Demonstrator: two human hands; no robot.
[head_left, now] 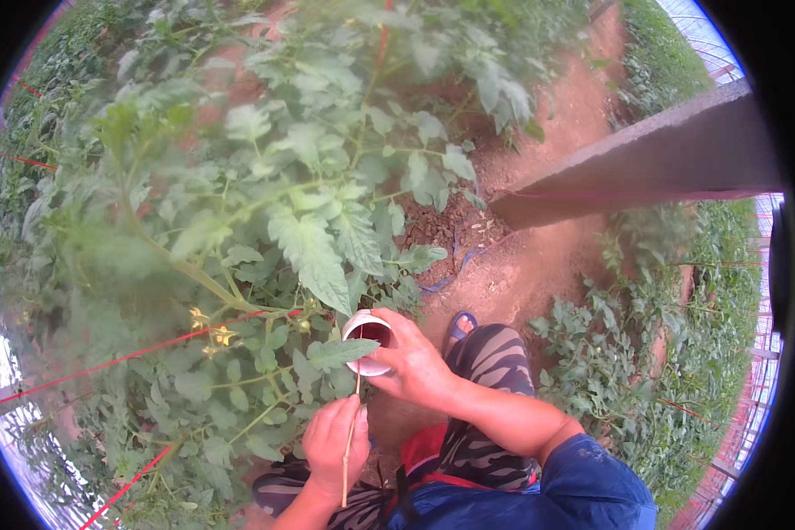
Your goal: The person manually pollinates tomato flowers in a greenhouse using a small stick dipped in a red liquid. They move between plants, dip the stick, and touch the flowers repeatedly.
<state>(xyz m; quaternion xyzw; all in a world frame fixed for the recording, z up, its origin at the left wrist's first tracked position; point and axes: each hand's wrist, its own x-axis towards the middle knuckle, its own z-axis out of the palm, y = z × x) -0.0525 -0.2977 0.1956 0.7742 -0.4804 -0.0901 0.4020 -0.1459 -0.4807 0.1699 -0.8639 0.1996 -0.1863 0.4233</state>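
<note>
A white cup (357, 321) with dark reddish contents sits tilted in my right hand (408, 360), its mouth turned toward the plants. My left hand (331, 440) is closed round a thin tan stick (349, 450), whose upper end reaches into the cup's mouth. A leaf (340, 352) crosses in front of the cup's lower rim. Just left of both hands grows a leafy tomato plant (314, 252) with small yellow flowers (223, 336). The tip of the stick inside the cup is hard to make out.
Red strings (124, 358) run through the plants on the left. A grey concrete post (627, 159) slants in from the upper right. Beyond it lies a reddish dirt path (548, 256) with more plants (596, 353) to its right. A blue sandal (461, 327) shows below.
</note>
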